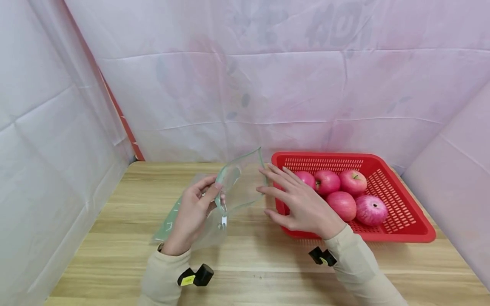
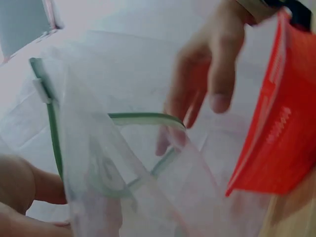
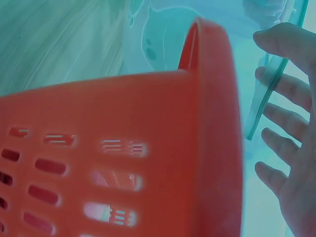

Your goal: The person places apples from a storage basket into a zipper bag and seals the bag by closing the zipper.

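Here, your left hand (image 1: 191,217) pinches a slider bag (image 1: 246,180) | right hand (image 1: 304,202) splayed beside it | apple basket (image 1: 405,236), table's (image 1: 115,208) right edge

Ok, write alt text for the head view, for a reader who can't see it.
A person's left hand pinches a clear zip bag with green edging, while the right hand, fingers spread, is at the bag's right edge. On the wooden table to the right, a red plastic basket holds five visible apples; pale sheeting hangs behind.
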A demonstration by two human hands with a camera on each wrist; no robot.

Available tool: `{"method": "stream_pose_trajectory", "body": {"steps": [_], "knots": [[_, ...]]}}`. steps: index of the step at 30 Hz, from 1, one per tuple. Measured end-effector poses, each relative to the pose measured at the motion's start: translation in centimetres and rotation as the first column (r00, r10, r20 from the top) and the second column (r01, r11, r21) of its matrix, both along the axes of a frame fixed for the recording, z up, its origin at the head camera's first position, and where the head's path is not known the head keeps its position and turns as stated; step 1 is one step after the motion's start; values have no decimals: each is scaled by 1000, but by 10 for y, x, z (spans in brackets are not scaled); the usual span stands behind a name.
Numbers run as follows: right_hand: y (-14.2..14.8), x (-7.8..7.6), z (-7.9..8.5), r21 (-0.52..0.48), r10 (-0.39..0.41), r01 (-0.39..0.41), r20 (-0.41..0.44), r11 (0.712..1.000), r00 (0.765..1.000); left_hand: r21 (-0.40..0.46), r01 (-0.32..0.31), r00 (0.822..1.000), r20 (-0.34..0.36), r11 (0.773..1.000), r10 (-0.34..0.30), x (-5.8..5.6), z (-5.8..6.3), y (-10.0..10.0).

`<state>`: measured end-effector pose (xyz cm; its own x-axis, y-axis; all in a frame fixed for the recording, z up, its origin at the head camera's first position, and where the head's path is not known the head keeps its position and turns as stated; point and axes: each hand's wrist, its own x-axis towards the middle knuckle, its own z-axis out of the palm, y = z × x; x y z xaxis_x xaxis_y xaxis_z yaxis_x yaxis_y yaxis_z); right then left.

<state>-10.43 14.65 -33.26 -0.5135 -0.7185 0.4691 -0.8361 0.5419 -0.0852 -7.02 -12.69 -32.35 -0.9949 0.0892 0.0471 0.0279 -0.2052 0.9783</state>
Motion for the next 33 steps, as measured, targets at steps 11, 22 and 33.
{"method": "stream_pose_trajectory", "body": {"steps": [11,22,33], "knots": [[6,4,0,17,-5,5,10,1000,1000,431,86,978,134,898,-158,-6,-2,-10],[14,7,-3,12,13,-13,-5,1000,1000,637,107,983,49,764,-178,-8,-2,-16],[24,11,-6,25,2,-1,-4,1000,1000,809,228,966,-119,541,-230,-8,-2,-25]]}}
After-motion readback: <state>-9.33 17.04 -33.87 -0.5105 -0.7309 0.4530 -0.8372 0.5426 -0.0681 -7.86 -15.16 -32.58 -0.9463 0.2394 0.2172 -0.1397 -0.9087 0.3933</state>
